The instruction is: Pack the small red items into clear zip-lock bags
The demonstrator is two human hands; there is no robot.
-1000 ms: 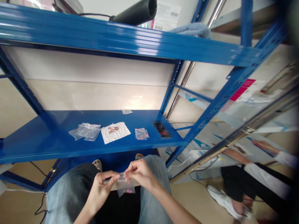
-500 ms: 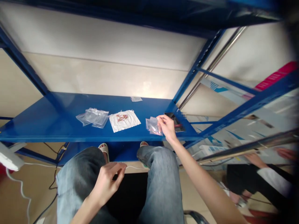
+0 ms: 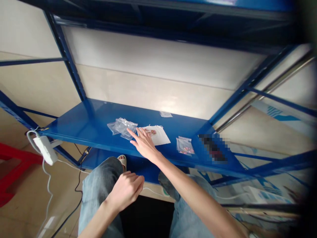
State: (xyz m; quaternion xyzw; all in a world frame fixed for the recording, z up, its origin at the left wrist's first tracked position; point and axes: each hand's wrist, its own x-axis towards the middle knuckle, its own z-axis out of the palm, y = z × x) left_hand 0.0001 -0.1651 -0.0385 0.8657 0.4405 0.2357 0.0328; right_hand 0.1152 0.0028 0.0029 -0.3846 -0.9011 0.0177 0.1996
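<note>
My right hand (image 3: 143, 144) reaches out over the blue shelf (image 3: 84, 124), fingers stretched out, fingertips just short of a pile of empty clear plastic bags (image 3: 122, 126). It holds nothing. Beside it lies a white sheet (image 3: 159, 136) with small reddish pieces on it. Further right sit small clear bags (image 3: 184, 145) with pink bits inside. My left hand (image 3: 127, 189) rests loosely curled above my left knee, with nothing visible in it.
A dark blurred-out object (image 3: 214, 148) lies at the shelf's right end. A small scrap of plastic (image 3: 165, 114) lies near the back wall. A white power strip (image 3: 44, 149) hangs at the shelf's left corner, cables trailing to the floor. A red stool (image 3: 10, 165) stands at left.
My right hand let go of the small bag on the pile at right and moved left across the shelf to the empty bags. The view swung left.
</note>
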